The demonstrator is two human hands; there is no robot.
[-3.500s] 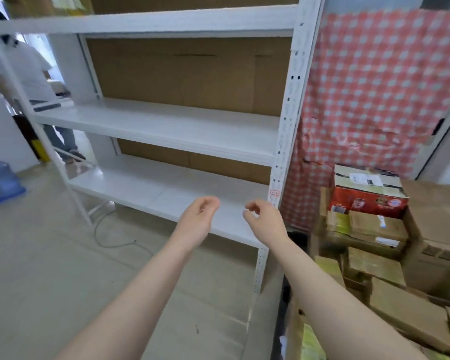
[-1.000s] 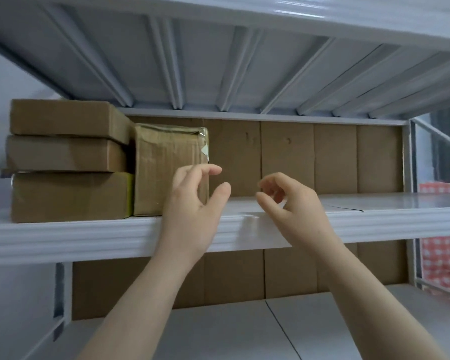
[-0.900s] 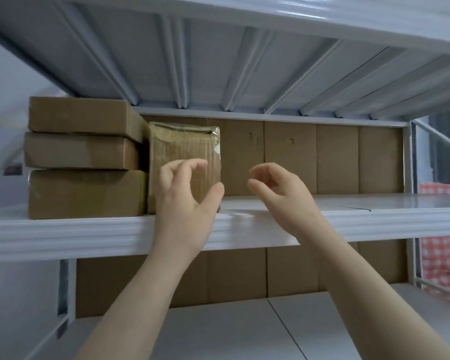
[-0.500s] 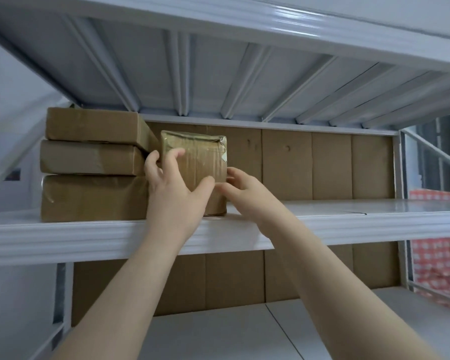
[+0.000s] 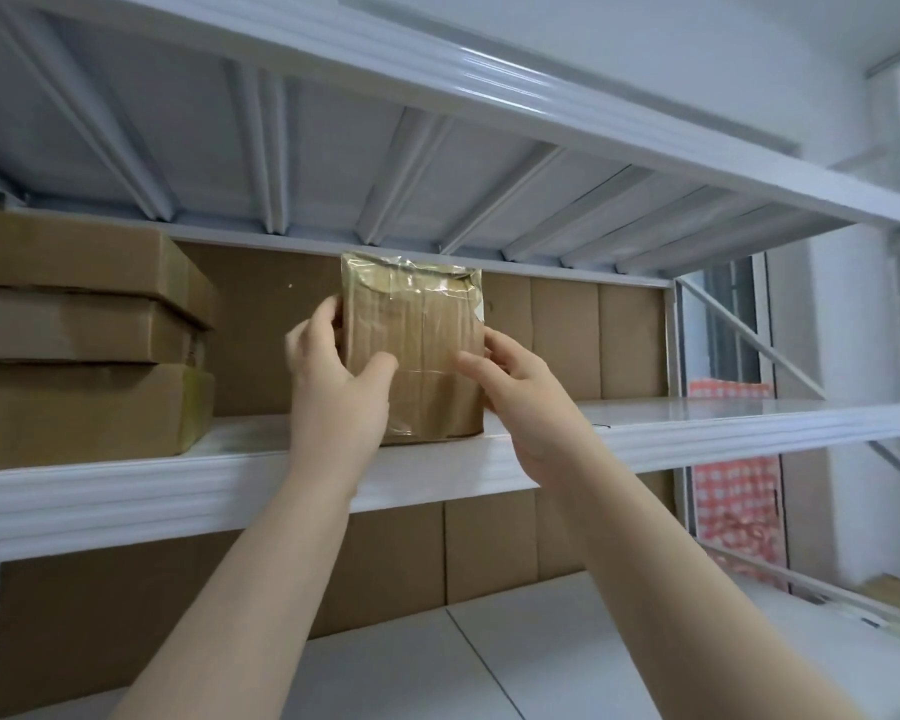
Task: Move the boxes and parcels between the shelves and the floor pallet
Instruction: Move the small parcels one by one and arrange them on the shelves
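both hands, left hand [image 5: 333,392] and right hand [image 5: 528,402], grip taped parcel [image 5: 417,345] standing on shelf [image 5: 697,423], not yet lifted off; stacked boxes [image 5: 84,335] left to move

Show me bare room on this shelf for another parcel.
Widest: the shelf right of the taped parcel, to the right upright. Narrower gap between parcel and stacked boxes, which the left hand partly fills. Left end is crowded.

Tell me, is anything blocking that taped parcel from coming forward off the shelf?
Nothing visible does. The left hand and right hand grip the taped parcel, which stands apart from the stacked boxes.
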